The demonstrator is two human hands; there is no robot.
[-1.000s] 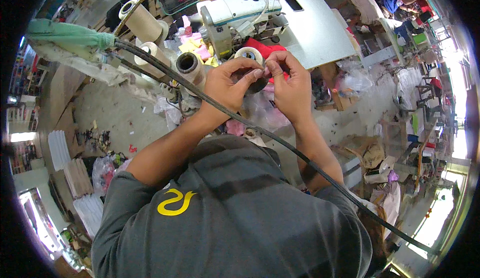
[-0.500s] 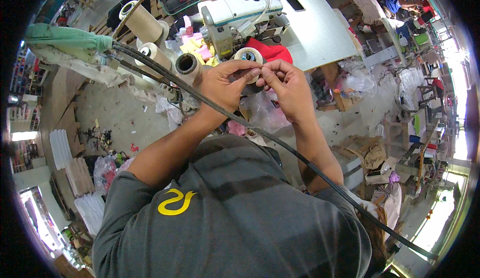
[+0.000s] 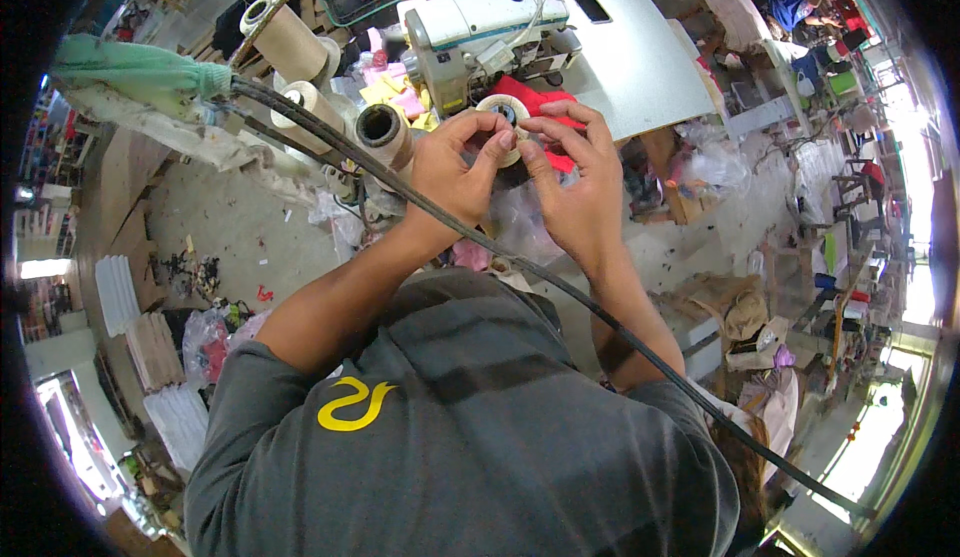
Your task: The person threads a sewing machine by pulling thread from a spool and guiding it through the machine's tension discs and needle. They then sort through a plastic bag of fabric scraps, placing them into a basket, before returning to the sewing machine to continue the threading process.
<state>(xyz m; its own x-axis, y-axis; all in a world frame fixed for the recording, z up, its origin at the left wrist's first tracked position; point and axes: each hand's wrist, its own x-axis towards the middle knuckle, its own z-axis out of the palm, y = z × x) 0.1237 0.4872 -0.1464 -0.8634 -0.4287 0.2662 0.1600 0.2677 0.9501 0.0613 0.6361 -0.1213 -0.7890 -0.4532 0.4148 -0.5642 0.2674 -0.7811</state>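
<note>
My left hand [image 3: 452, 175] is closed in a pinch, thumb and forefinger tips together; whatever they hold is too fine to make out. Close beside it on the right, my right hand [image 3: 580, 197] has its thumb and fingers apart, with nothing visible between them. Just beyond the fingertips stands a cream thread cone [image 3: 514, 107], partly hidden by both hands. Red cloth [image 3: 558, 99] lies behind it, below a white sewing machine [image 3: 480, 19]. An open-topped brown cone [image 3: 382, 129] stands left of my left hand.
Larger thread cones [image 3: 284, 41] stand at the far left. A black cable [image 3: 560, 282] crosses over my arms from a green-wrapped pole [image 3: 140, 69]. A phone [image 3: 587, 4] lies on the pale machine table [image 3: 640, 67]. Plastic bags [image 3: 712, 169] are on the right. Another person [image 3: 790, 2] sits far right.
My right hand's fingertips have parted from my left hand's, and its fingers have spread and lifted. The left hand keeps its pinch and has shifted slightly.
</note>
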